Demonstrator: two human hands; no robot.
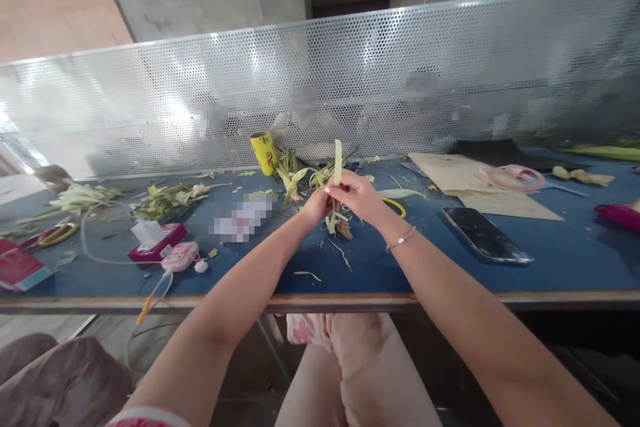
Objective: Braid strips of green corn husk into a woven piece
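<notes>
Both hands meet above the middle of the blue table, fingers closed. Between the fingers of my right hand (357, 195) a flat, pale green leaf strip (339, 159) stands upright. My left hand (316, 205) pinches the lower part of the same leafy piece, right against the other hand. The exact grip of the fingertips is hidden. Under the hands lie a brown dried scrap (344, 229) and thin shreds of leaf. Just behind them is a heap of green leaves (293, 177). A yellow loop (397, 207) shows beside my right wrist.
A yellow can (263, 153) leans by a perforated metal screen (225, 93). On the left are leaf bundles (170, 201), a power strip (175, 235), a pink case (180, 255) and yellow-handled scissors (59, 234). A phone (485, 235), cardboard sheets (505, 203) and a pink coil (515, 177) lie right.
</notes>
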